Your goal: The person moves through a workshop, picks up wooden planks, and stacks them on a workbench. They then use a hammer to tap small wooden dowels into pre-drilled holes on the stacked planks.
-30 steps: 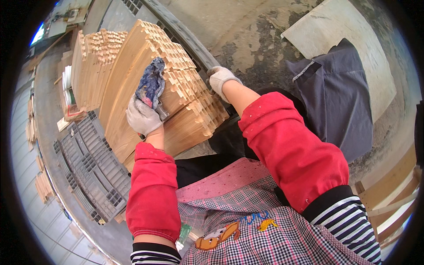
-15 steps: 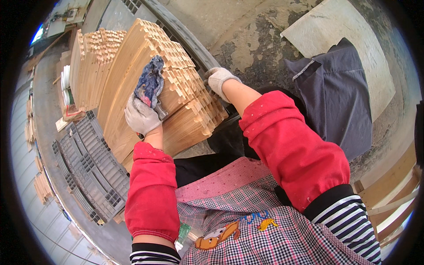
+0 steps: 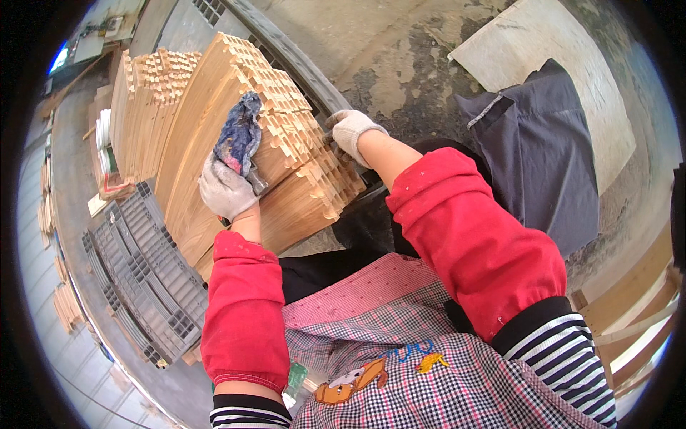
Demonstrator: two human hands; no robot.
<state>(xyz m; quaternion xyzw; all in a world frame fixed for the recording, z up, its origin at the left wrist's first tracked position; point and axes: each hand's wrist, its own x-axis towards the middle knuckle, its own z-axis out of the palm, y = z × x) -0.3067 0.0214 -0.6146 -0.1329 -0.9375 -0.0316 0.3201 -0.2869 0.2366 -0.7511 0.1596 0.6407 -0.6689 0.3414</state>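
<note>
Gripping a balled-up, paint-stained blue rag [image 3: 239,134], the left hand [image 3: 225,187] in the head view sits over a big stack of wooden boards [image 3: 193,136], white glove on, fingers closed round the cloth. There's also a metal-edged tool [image 3: 257,180] poking out by that same hand, but most of it is hidden so I can't say what kind. The rag lies along the boards' upper side, just short of their notched ends [image 3: 275,89].

Right hand [image 3: 355,132], gloved too, is over by the far side of those notched ends, next to a long grey bar [image 3: 286,53]. Fingertips are mostly out of sight, so can't tell if they're pinching anything or just resting there.

Around it all: a smaller stack of notched boards [image 3: 143,107] to the left of the big one, a grey plastic pallet [image 3: 146,275] nearer the person, and off to the right a dark grey cloth [image 3: 536,150] partly over a pale sheet [image 3: 532,43]. Red oversleeves [image 3: 246,314] and a checked apron [image 3: 400,379] on the person, btw.
</note>
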